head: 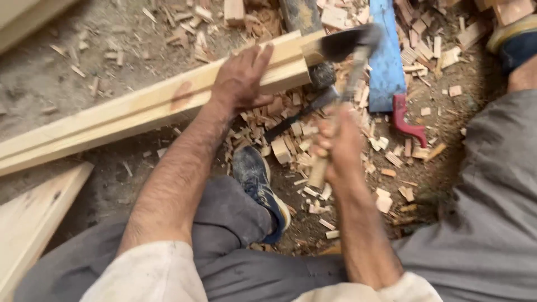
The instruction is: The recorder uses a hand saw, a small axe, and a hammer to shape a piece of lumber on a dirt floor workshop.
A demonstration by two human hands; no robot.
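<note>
Dirt floor strewn with wood chips, me seated low over a pale plank, adze at its end.

Plank (140, 109) lies slanting across the ground, its end near my shoe (258, 184), likely so I can work that end close. My left hand (241, 78) lies flat and spread on the plank, pressing it still, I judge. My right hand (335, 148) is clamped round the adze (349, 61) handle, the dark blade blurred just beside the plank's end. Beyond lie chips (291, 140) and a blue saw (386, 56) with a red grip.
</note>
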